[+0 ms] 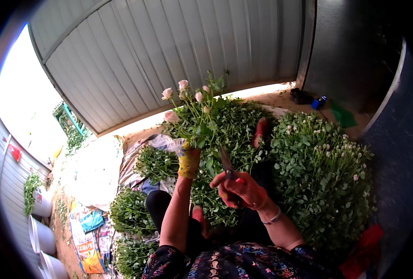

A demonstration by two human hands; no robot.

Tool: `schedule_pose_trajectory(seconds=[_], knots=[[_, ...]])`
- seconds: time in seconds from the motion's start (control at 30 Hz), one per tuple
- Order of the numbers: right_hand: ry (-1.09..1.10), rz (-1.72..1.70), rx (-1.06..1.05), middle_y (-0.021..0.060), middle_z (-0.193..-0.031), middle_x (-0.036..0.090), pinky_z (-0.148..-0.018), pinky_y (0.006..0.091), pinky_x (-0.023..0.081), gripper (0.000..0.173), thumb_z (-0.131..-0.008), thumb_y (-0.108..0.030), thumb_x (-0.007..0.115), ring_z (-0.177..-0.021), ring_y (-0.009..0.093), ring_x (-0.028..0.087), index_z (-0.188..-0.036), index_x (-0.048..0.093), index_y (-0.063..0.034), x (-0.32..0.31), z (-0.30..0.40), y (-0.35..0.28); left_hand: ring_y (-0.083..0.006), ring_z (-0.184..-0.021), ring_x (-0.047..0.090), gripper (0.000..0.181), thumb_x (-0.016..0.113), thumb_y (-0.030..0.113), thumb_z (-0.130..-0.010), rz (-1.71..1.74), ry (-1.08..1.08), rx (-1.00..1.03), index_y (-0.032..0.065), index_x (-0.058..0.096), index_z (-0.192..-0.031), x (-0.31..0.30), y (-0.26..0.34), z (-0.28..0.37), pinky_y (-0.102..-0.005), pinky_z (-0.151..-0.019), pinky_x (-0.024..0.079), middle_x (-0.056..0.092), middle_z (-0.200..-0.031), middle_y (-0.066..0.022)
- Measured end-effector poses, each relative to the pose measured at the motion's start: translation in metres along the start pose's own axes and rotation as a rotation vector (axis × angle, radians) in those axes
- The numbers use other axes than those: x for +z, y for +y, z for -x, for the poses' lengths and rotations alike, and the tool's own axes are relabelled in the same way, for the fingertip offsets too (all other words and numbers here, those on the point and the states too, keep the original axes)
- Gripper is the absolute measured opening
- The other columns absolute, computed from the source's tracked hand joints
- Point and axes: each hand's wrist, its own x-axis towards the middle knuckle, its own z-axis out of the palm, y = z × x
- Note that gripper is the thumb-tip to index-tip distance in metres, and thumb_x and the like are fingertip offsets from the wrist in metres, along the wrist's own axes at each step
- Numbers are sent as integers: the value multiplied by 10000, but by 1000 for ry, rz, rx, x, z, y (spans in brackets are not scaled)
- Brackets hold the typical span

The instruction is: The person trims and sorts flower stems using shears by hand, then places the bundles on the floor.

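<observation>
My left hand [189,161], in a yellow patterned glove, grips a small bunch of pale pink roses [199,97] by the stems, blooms pointing up and away from me. In a red-orange glove, my right hand [243,190] holds metal pruning shears [228,166], their blades aimed at the leaves just right of the bunch. A heap of leafy cut rose stems [241,118] lies beneath and beyond both hands. To the right stands a large mass of stems with small pale blooms [314,153].
Several leafy bundles [133,209] lie on cloth at my left. White buckets [42,234] line the far left. A corrugated metal panel [178,52] rises in front. A small blue box [318,102] sits at the back right, and red cloth [363,247] lies at lower right.
</observation>
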Motion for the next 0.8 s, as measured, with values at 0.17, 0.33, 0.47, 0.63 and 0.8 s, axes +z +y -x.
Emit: schedule_pose_trajectory(seconds=[0.17, 0.33, 0.47, 0.63, 0.8], knots=[[-68, -185, -59, 51, -739, 569, -473, 233, 433, 421, -938, -333, 527, -550, 109, 543, -1164, 519, 21, 3, -9, 2, -135, -798, 607, 118, 624, 101, -847, 27, -120, 43, 23, 650, -931, -37, -22, 6, -288, -720, 482, 676, -879, -32], [-75, -293, -14, 69, -778, 600, -491, 306, 478, 480, -926, -397, 517, -574, 179, 565, -1162, 524, 21, 4, -37, -1, -201, -749, 589, 94, 576, 88, -842, 93, -165, 72, 17, 606, -896, -80, -78, 10, -313, -688, 474, 637, -820, -74], [-156, -333, 60, 48, -772, 593, -473, 314, 469, 513, -923, -446, 494, -566, 180, 550, -1156, 525, 10, 12, -61, 1, -190, -741, 559, 69, 539, 43, -819, 111, -95, 39, 20, 582, -868, -95, -98, 15, -316, -677, 463, 609, -809, -86], [-172, -455, 94, 44, -784, 597, -471, 322, 464, 541, -917, -467, 490, -586, 173, 537, -1169, 520, 11, 12, -80, 9, -187, -842, 560, 171, 539, 59, -827, -36, -160, 9, 17, 590, -985, -98, -60, 26, -325, -738, 459, 621, -908, -98], [-185, -526, 129, 47, -789, 597, -466, 312, 447, 547, -915, -463, 496, -593, 155, 521, -1175, 522, 18, 18, -93, 18, -244, -897, 584, 221, 544, 74, -828, -83, -216, 77, 20, 602, -1034, -104, -67, 23, -365, -806, 455, 636, -965, -111]])
